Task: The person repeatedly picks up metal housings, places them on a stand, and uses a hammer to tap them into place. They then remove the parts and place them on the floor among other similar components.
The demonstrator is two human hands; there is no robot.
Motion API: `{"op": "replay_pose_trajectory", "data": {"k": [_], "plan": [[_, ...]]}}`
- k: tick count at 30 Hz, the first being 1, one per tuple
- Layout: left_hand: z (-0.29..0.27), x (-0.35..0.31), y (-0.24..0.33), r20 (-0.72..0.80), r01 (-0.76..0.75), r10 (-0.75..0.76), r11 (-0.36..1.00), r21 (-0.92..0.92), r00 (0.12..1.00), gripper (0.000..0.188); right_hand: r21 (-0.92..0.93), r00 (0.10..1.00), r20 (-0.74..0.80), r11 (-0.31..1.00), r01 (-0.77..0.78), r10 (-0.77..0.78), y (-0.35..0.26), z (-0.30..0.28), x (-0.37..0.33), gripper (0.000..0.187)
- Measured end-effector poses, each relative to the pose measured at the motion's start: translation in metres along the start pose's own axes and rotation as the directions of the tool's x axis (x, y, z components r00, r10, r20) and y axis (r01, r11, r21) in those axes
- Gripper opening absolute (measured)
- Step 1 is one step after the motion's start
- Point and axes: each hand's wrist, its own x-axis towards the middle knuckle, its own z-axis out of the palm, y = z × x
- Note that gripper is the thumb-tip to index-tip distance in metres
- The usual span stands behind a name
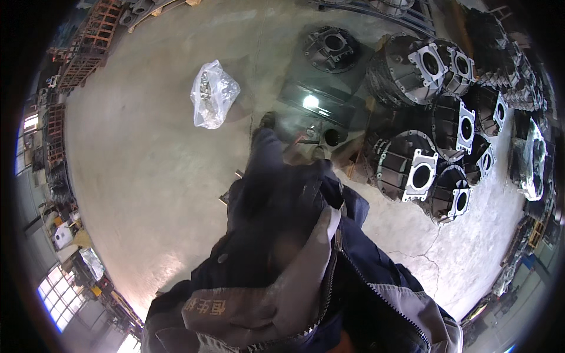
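Neither of my hands shows; the front of my dark jacket (282,206) with light grey panels fills the lower middle. Below it, my dark trouser leg (265,150) and a shoe (268,120) point forward on the floor. Just ahead lies a dark, shiny flat panel (294,89) with a bright light reflected in it. A small tool-like item with a red part (304,135) rests at its near edge, beside a round black item (332,137). A round black metal housing (318,54) sits at the panel's far end.
A clear plastic bag (219,97) of small metal parts lies on the concrete floor (153,153), ahead to the left. Several large ribbed metal housings (400,156) with pale square flanges crowd the right. Orange-brown racks (88,50) stand far left.
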Motion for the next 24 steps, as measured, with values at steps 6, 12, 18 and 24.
{"op": "replay_pose_trajectory", "data": {"k": [6, 12, 18, 24], "plan": [[-0.037, 0.027, -0.054, 0.240, -0.017, -0.023, 0.987, 0.162, 0.971, 0.033, 0.208, 0.988, 0.144, 0.978, 0.030, -0.061, -0.057, 0.031, 0.050, 0.028], [-0.115, 0.077, -0.081, 0.581, -0.221, -0.060, 0.890, 0.400, 0.812, 0.033, 0.148, 0.793, -0.596, 0.953, 0.265, -0.127, -0.093, 0.038, 0.089, 0.035], [-0.168, 0.175, 0.007, 0.761, -0.702, 0.126, 0.504, 0.503, 0.636, 0.032, 0.352, 0.708, -0.706, 0.872, 0.341, 0.008, -0.068, 0.027, 0.114, 0.038], [-0.131, 0.308, 0.251, 0.058, -0.559, 0.602, 0.696, 0.451, 0.796, 0.033, 0.230, 0.652, -0.729, 0.823, 0.519, -0.207, -0.112, -0.037, 0.189, 0.038]]}}
